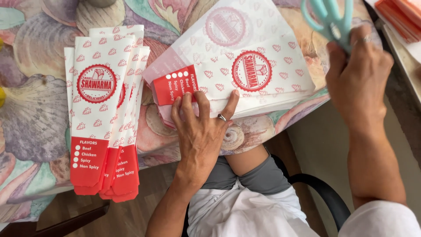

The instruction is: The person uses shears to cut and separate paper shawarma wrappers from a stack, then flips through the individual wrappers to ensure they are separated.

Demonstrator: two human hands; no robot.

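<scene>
My left hand [202,125] lies flat with fingers spread on the near edge of a stack of wide white paper bags [245,66] printed with red round stamps and a red end panel. A ring shows on one finger. My right hand [357,72] is raised to the right of the stack, gripping pale teal scissors [331,19] whose handles point up and away. A fanned pile of narrow white and red paper bags [103,118] lies to the left, apart from both hands.
The table wears a cloth [35,109] with a shell and flower pattern, and its front edge runs just beyond my left wrist. Orange-red flat items [401,15] lie at the top right. A black chair arm [320,188] curves by my lap.
</scene>
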